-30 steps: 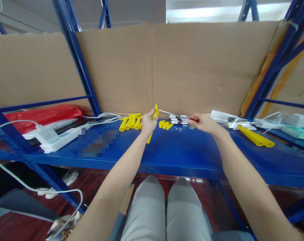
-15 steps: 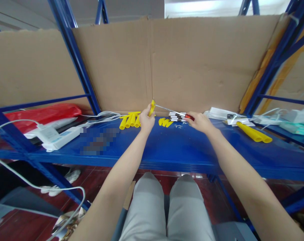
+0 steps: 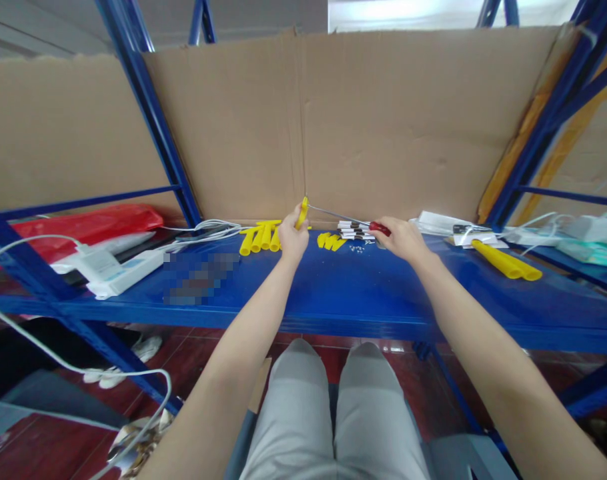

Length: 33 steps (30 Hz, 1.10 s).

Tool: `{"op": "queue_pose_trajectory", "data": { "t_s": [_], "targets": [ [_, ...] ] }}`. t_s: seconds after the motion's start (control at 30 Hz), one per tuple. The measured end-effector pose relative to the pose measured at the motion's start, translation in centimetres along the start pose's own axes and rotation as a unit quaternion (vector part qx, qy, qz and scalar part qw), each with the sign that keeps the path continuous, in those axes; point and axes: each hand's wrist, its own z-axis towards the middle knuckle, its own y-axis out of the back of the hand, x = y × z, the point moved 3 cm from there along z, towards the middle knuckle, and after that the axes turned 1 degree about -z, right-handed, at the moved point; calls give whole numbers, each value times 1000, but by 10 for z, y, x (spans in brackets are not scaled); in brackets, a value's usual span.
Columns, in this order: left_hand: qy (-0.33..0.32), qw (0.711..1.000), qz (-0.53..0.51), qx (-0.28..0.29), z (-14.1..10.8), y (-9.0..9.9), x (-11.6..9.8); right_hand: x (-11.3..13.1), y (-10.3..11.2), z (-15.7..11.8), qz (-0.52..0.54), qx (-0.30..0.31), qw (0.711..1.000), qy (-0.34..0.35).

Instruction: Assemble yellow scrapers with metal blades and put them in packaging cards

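My left hand [image 3: 292, 237] is closed round a yellow piece [image 3: 303, 212], held up over the back of the blue shelf. In my right hand [image 3: 401, 237] is the red handle of a screwdriver [image 3: 378, 229], its thin metal shaft reaching left to the top of the yellow piece. Whether the tip touches a screw is too small to tell. Several yellow tubes [image 3: 257, 240] lie just left of my left hand. Between the hands are small yellow parts [image 3: 329, 241], tiny metal bits [image 3: 356, 249] and a stack of white and black pieces [image 3: 352, 230].
Two long yellow tubes [image 3: 506, 260] lie at the right. A white power strip [image 3: 128, 273], cables and a red bag [image 3: 93, 230] are at the left. Cardboard [image 3: 383, 127] stands behind the blue shelf [image 3: 353, 300]. Another person's shoes [image 3: 146, 349] show at the lower left.
The red handle has turned a little in my right hand, and its tilt differs slightly. My left hand still grips the yellow piece. The view has shifted very slightly.
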Motion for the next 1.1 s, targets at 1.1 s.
{"op": "queue_pose_trajectory", "data": {
  "t_s": [1.1],
  "targets": [
    [0,1000,-11,-15,0,-1,-1,4,5,1,5,22,1000,-7]
  ]
}}
